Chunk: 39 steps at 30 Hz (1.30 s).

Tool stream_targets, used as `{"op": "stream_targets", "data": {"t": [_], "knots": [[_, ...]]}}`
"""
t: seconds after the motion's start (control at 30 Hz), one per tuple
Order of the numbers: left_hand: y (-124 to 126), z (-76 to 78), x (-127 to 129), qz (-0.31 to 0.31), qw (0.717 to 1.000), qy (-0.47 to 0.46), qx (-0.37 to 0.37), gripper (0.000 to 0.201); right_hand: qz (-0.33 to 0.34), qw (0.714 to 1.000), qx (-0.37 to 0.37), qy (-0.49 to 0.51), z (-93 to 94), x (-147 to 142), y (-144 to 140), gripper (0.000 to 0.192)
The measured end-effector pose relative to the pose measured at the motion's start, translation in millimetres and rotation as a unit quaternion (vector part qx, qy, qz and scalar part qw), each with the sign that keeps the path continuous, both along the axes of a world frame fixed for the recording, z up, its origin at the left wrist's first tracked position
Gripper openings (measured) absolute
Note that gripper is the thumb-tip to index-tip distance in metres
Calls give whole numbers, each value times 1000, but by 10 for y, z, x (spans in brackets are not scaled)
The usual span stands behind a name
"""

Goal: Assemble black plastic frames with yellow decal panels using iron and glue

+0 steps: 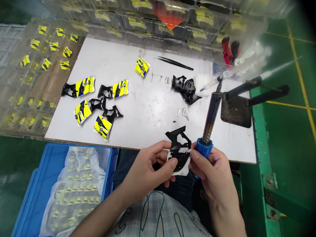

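Note:
My left hand (154, 164) grips a black and white plastic panel (181, 156) from its left side, thumb on the face turned up to me. Its black arm points away from me, and white shows along the near edge. In my right hand (212, 168) is a soldering iron (209, 126) with a blue handle, its dark tip pointing up and away from the panel. The right thumb and index fingertip also meet at the panel's right edge, by a thin silvery strip (184, 150). Whether they pinch that strip is hard to see.
Several yellow-and-blue panels (85, 86) lie at the table's left, with one yellow piece (142, 67) farther back. Tweezers (175, 62), black parts (186, 89), silvery strips (183, 113) and an iron stand (235, 110) are around. Clear trays (148, 24) line the back; a blue crate (46, 164) sits lower left.

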<state>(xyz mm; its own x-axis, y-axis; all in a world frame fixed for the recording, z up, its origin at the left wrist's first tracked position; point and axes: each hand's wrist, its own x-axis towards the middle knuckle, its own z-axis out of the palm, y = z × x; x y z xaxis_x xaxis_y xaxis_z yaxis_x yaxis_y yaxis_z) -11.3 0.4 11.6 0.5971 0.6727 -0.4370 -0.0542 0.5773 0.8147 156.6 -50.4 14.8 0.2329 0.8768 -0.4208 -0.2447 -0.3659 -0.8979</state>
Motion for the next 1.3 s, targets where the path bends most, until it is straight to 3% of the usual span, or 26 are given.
{"op": "stream_targets", "data": {"t": [0.1, 0.63, 0.9, 1.1, 1.3], "knots": [[1, 56, -8, -20, 998, 35, 41, 15, 6, 1000, 9, -22, -11, 10, -8, 26], [37, 171, 0, -47, 992, 92, 78, 17, 17, 999, -9, -36, -20, 20, -12, 27], [32, 176, 15, -48, 989, 83, 114, 10, -6, 997, -48, -54, -88, 16, -70, 29], [46, 136, 20, -114, 975, 123, 147, 16, -5, 997, -33, -66, -99, -33, -89, 24], [37, 87, 39, -82, 984, 104, 117, 11, -1, 995, -11, -98, -30, -78, -33, 16]]}}
